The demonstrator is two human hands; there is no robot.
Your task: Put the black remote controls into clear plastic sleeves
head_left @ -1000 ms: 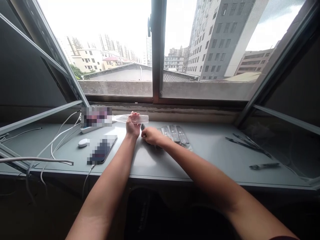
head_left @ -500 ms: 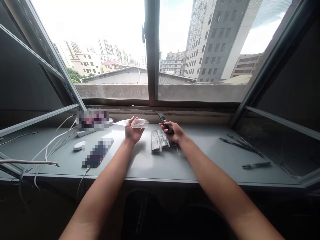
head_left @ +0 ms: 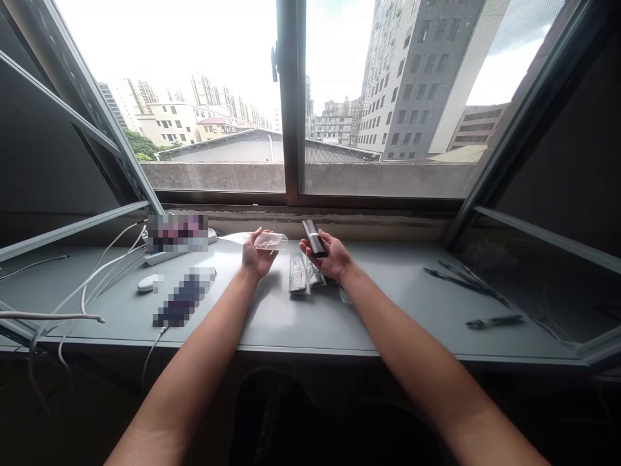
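My left hand (head_left: 257,255) is closed around a clear plastic case (head_left: 272,242), held above the table with its long side running to the right. In my right hand (head_left: 334,255) lies a black remote control (head_left: 314,239), its smooth back facing up and its buttons out of sight. The two hands are apart, at about the same height. Below and between them, several small clear plastic packets (head_left: 299,274) rest on the table; my right hand and wrist partly cover them.
On the grey table (head_left: 388,323), a phone (head_left: 184,298) with a cable, a white round-ended object (head_left: 147,284) and a power strip (head_left: 179,254) with cables lie left. Dark pens (head_left: 493,321) lie right. Metal frame bars flank the table; a window (head_left: 291,116) stands behind.
My right hand has rolled the remote over, from buttons up to its smooth back up. The left hand keeps the clear case nearly still. The whole view has shifted slightly.
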